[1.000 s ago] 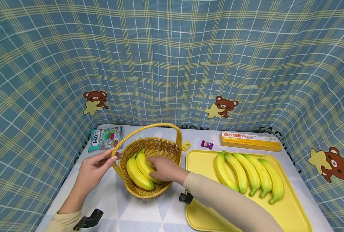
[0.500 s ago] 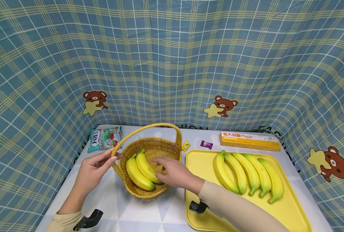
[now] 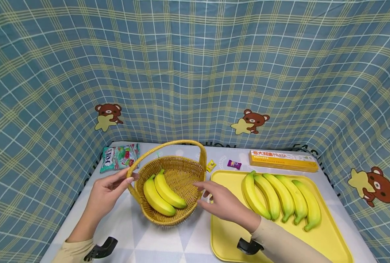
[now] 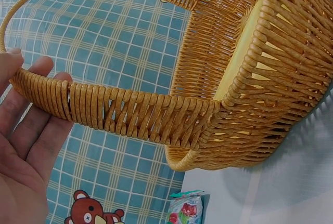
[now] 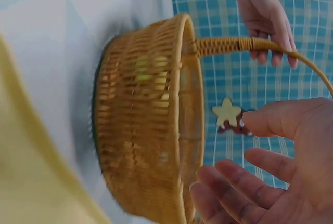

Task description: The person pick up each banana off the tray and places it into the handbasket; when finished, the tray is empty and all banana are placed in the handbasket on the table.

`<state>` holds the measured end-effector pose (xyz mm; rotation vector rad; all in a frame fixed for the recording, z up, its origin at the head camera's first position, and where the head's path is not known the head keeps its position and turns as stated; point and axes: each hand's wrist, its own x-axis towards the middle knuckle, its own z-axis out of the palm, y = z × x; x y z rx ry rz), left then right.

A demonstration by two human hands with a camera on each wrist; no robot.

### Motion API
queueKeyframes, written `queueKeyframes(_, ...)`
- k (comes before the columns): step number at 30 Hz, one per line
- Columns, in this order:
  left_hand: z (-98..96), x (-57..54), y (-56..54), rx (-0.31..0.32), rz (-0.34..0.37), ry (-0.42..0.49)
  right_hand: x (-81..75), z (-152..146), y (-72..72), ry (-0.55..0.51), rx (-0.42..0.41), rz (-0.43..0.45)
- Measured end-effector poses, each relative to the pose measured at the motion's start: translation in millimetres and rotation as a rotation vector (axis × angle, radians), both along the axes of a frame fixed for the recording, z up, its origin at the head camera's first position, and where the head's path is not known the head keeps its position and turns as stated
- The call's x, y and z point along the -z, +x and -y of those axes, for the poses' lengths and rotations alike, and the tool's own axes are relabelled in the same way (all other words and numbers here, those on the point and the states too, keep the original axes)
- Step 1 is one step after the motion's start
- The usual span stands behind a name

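A wicker basket (image 3: 185,175) with a tall arched handle stands on the table, and two bananas (image 3: 164,193) lie side by side in its left half. My left hand (image 3: 103,193) holds the left side of the handle (image 4: 119,107) between thumb and fingers. Over the basket's right rim, my right hand (image 3: 222,202) hovers with fingers loosely spread and nothing in them, as the right wrist view also shows. On the yellow tray (image 3: 229,237) to the right, several bananas (image 3: 281,195) lie in a row.
Behind the tray lies a pasta box (image 3: 283,160). Two small wrapped candies, one yellow (image 3: 211,165) and one purple (image 3: 234,164), sit between box and basket. A green candy bag (image 3: 120,157) is at the back left. A plaid curtain (image 3: 195,80) surrounds the table.
My right hand has let go of the second banana inside the basket and moved right, out to the basket's rim. The left hand has stayed at the handle.
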<state>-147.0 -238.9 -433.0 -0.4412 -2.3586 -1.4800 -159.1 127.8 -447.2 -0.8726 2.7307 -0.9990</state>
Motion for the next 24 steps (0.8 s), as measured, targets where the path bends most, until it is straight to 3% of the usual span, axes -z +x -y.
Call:
queueKeyframes(11,0.6,1.0,0.8,-0.004,0.001,0.005,1.5,-50,8.6,0.032,0.145,0.026)
queueKeyframes(17,-0.3,1.2,0.3,0.0,0.005,0.0,14.3,-82,6.6,0.072,0.243,-0.01)
queueKeyframes(24,-0.8,1.1,1.3,-0.006,0.007,-0.008,30.1,-122,1.1,0.095,0.35,0.029)
